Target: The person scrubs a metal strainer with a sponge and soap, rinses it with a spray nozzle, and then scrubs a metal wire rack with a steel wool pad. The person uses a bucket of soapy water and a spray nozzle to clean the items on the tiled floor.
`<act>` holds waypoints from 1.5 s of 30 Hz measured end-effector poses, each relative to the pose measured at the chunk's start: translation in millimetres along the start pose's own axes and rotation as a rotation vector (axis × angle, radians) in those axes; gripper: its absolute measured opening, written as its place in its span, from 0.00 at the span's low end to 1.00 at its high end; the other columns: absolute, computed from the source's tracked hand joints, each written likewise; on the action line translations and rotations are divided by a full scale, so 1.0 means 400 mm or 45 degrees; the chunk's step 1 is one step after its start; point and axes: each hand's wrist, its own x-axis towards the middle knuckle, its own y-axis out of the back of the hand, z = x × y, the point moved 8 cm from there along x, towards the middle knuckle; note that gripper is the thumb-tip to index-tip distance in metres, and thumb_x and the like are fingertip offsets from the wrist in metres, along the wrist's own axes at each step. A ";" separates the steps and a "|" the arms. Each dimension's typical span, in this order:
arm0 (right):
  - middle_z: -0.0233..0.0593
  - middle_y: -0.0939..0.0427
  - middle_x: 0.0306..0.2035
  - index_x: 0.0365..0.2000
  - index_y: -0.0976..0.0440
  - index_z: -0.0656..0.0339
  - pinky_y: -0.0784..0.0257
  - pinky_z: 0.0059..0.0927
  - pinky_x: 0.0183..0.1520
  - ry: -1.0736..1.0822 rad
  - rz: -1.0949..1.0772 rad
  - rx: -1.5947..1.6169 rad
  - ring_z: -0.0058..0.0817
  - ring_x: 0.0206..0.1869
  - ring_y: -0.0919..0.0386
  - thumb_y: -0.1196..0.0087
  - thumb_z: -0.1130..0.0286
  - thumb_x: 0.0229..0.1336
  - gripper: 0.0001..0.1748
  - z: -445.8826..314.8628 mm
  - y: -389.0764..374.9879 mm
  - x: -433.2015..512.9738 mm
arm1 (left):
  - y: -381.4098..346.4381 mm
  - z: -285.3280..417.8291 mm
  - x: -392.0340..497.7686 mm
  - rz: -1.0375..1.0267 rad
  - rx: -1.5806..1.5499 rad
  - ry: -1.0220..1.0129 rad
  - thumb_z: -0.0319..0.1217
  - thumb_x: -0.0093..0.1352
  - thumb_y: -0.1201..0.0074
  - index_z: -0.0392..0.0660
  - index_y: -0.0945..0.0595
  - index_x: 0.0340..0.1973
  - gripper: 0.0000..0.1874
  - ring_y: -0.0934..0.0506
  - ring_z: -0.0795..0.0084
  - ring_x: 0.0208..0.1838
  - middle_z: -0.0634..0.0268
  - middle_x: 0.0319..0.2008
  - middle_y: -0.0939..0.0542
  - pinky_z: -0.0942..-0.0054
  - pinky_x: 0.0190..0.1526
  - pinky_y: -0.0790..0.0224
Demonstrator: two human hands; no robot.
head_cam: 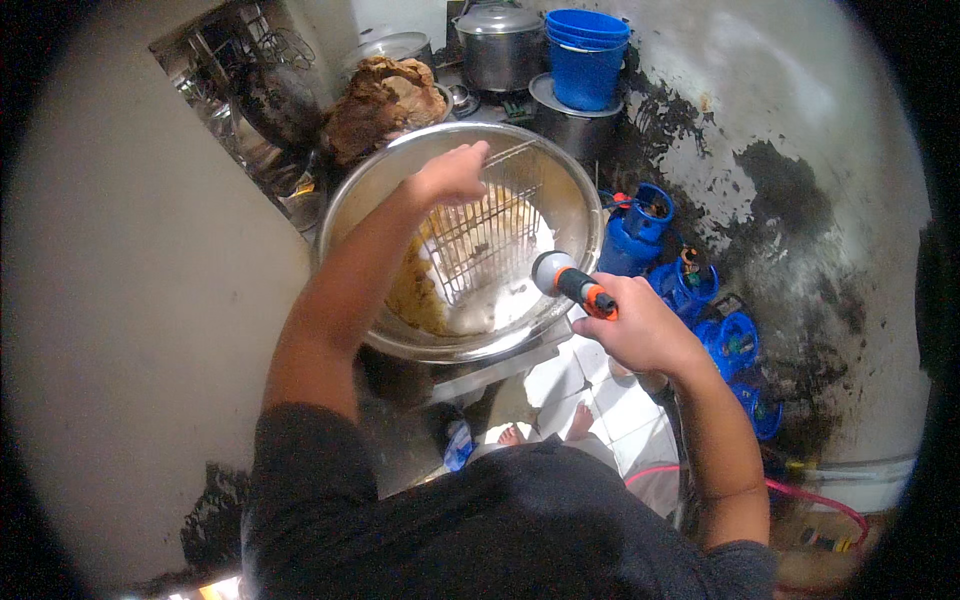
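Observation:
My left hand (pixel 457 176) grips a wire grill rack (pixel 487 240) near its handle end, holding it tilted inside a large round metal basin (pixel 581 184). Murky brownish liquid with white foam (pixel 517 300) lies in the basin under the rack. In my right hand (pixel 637 322) is a hose spray nozzle (pixel 574 283), grey, black and orange, its head over the basin's near right part and facing the rack. Whether water leaves the nozzle cannot be told.
Behind the basin are a brown crumpled mass (pixel 386 101), a lidded metal pot (pixel 499 49) and stacked blue buckets (pixel 586 60) on another pot. Several blue gas cylinders (pixel 634 232) line the stained wall at right. A pink hose (pixel 817 495) runs low at right. White floor tiles (pixel 622 405) lie below.

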 end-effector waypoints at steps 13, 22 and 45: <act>0.63 0.18 0.33 0.49 0.23 0.70 0.25 0.44 0.43 -0.091 -0.077 -0.120 0.57 0.37 0.18 0.32 0.66 0.55 0.24 -0.016 0.020 -0.028 | 0.033 0.040 -0.071 0.230 0.158 -0.251 0.31 0.63 0.35 0.48 0.26 0.56 0.26 0.19 0.46 0.52 0.52 0.49 0.19 0.51 0.52 0.24; 0.64 0.18 0.34 0.49 0.24 0.70 0.24 0.45 0.44 -0.083 -0.049 -0.104 0.57 0.40 0.17 0.32 0.66 0.55 0.25 0.007 -0.024 -0.009 | 0.033 0.046 -0.064 0.219 0.194 -0.098 0.33 0.65 0.39 0.45 0.27 0.53 0.22 0.19 0.41 0.51 0.48 0.48 0.17 0.46 0.49 0.25; 0.57 0.21 0.27 0.62 0.28 0.67 0.26 0.35 0.40 0.154 0.248 0.065 0.38 0.28 0.23 0.33 0.69 0.55 0.34 -0.033 -0.037 -0.116 | 0.076 -0.207 -0.036 0.352 -0.712 0.591 0.42 0.74 0.43 0.32 0.15 0.38 0.20 0.19 0.64 0.23 0.56 0.27 0.16 0.67 0.27 0.25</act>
